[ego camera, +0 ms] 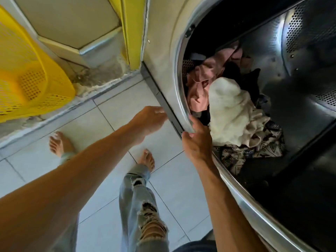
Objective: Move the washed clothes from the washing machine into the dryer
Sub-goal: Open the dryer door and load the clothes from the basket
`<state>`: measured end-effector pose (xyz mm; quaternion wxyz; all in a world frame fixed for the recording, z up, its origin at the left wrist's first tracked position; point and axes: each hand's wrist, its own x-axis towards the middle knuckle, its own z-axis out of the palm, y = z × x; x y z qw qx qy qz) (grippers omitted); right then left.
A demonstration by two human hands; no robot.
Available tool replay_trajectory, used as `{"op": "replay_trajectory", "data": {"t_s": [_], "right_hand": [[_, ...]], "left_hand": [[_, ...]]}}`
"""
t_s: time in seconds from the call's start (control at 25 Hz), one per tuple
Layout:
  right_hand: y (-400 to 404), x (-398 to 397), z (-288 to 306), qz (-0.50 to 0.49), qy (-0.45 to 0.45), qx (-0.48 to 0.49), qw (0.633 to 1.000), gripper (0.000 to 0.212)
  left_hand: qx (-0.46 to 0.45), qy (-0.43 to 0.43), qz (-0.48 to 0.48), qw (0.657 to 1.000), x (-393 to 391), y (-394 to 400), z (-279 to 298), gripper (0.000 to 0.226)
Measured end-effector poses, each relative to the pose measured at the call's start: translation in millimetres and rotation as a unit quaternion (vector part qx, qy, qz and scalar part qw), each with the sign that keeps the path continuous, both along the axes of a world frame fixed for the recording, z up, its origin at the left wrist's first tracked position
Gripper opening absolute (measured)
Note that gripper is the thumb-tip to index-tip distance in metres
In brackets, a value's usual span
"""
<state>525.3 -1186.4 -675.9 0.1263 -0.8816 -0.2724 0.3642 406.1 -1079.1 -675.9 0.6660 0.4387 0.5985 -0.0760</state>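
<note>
laundry basket [31,77] yellow | drum [272,57] silver steel | garment [201,82] pink | towel [231,110] cream-white | cloth [254,150] black-and-cream print | jeans [138,206] pale blue, ripped | floor tiles [112,142] white

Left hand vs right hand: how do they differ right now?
The left hand hangs over the tiled floor, fingers loose, touching nothing; the right hand grips the drum's metal rim. The left hand is clear of the machine, while the right hand sits beside the white garment. Both hold no clothes.
</note>
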Motion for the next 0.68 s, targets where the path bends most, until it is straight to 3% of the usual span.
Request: {"op": "replay_trajectory", "data": {"t_s": [0.08,0.2,0.44,0.56,0.68], "right_hand": [[20.4,-47.9,-6.2,0.051,0.034,0.01,0.998,0.061],[53.1,-114.7,-7.9,0.112,0.065,0.011,0.992,0.063],[126.8,-224.0,-14.9,0.256,0.057,0.056,0.963,0.067],[165.9,-266.3,-27.6,0.289,0.035,0.059,0.955,0.068],[206.1,-297.7,-43.3,0.322,-0.023,0.039,0.946,0.068]], "left_hand": [[-0.006,0.023,0.039,0.999,-40.7,5.7,-3.8,0.046],[0.01,0.039,0.091,0.995,-106.7,21.2,-11.8,0.042],[0.045,0.09,0.131,0.986,-237.1,61.8,-10.5,0.044],[0.109,0.128,0.148,0.974,-305.1,82.1,-11.3,0.045],[0.192,0.219,0.132,0.947,-372.6,102.2,-20.4,0.029]]}}
